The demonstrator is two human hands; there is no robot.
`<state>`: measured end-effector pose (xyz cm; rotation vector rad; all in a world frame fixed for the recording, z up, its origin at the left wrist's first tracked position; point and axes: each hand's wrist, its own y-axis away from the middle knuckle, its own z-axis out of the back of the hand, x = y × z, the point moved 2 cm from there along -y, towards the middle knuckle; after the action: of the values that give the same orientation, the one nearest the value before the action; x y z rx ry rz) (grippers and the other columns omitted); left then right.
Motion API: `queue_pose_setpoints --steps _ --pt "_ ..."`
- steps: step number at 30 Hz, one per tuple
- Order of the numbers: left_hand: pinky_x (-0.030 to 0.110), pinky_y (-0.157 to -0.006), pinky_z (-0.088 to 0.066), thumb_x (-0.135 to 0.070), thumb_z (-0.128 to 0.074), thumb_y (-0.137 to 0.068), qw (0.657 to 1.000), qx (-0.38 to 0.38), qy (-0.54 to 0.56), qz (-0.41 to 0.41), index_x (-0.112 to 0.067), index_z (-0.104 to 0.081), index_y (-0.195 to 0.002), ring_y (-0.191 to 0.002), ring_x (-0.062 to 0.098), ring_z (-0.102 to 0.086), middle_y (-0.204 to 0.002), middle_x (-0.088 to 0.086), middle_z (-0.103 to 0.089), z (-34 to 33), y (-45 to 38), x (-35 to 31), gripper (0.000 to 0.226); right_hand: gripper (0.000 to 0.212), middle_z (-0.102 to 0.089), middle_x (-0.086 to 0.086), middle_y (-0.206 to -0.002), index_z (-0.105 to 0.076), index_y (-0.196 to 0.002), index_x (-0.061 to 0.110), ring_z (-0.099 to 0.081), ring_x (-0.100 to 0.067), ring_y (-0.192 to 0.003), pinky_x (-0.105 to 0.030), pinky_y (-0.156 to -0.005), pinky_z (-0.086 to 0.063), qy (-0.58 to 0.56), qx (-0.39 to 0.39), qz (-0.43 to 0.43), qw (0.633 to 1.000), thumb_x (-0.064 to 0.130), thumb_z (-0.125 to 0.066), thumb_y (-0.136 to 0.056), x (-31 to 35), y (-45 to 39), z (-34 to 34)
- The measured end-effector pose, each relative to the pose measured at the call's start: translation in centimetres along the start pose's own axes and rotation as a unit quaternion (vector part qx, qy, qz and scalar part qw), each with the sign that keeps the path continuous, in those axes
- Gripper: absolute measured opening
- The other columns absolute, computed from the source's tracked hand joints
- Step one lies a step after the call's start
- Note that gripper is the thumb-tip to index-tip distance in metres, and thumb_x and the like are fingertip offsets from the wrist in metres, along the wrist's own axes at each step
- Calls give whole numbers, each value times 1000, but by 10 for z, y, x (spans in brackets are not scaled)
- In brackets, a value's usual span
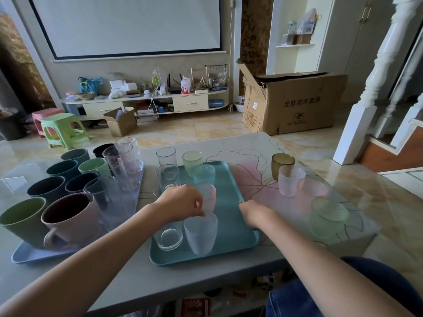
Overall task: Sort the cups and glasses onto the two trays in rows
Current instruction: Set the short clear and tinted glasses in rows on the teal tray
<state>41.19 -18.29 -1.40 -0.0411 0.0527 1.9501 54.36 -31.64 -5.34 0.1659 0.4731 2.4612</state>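
Cups and glasses mostly sorted already, going by how they stand. Teal tray (231, 227) taken as landmark throughout. Left of it, blue tray (29, 256) packed with mugs in rows, from the big pink mug (68, 221) and green mug (20, 219) at the near end back to dark mugs (49, 188) behind, with tall clear tumblers (124, 163) along the side nearest the teal tray. On the teal tray itself, two rows forming: plain clear glasses (168, 236) down its left side, textured ones beside them, namely a green glass (192, 161) at the far end, a teal glass (204, 173), then a clear dimpled glass (201, 234) nearest. Between those last two, a pale pink dimpled glass (209, 197) pinched by curled fingers of the left hand (183, 202), low over the tray or just touching; cannot tell which. Right hand (254, 213) resting at the teal tray's right rim, fingers curled under, seemingly gripping the edge to steady it. Right of the teal tray, well apart on the bare table (263, 147), four glasses left to bring over: amber glass (282, 165), clear textured glass (290, 179), pink glass (312, 188), green textured glass (328, 216). Roughly three quarters done by that count.
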Motion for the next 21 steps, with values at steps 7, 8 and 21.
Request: queue_pose_setpoints --steps 7,8,21 --pt "28 -72 -54 -48 -73 -71 997 56 33 -42 -30 -69 -79 -69 0 -59 -63 -25 -58 26 -11 2 21 59 -43 -21 -139 -26 -145 -1 -49 -33 -123 -34 -90 -45 -10 19 24 999 -5 -44 -89 0 1 4" --pt "30 -73 -55 -46 -73 -72 997 46 43 -45 -29 -70 -78 -69 1 -60 -63 -25 -57 33 -17 1 18 63 -43 -21 -138 -22 -147 0 -49 -33 -122 -34 -87 -45 -13 19 27 999 -5 -45 -89 -1 0 4" --pt "35 -106 -36 -3 -54 -88 981 -54 -21 -185 -25 -45 -137 -132 19 -40 -145 -3 -43 7 -209 -106 54 82 -23 -16 -154 2 -152 22 -40 -36 -132 -43 -101 -41 -34 99 18 994 -1 -48 -91 -20 -54 14"
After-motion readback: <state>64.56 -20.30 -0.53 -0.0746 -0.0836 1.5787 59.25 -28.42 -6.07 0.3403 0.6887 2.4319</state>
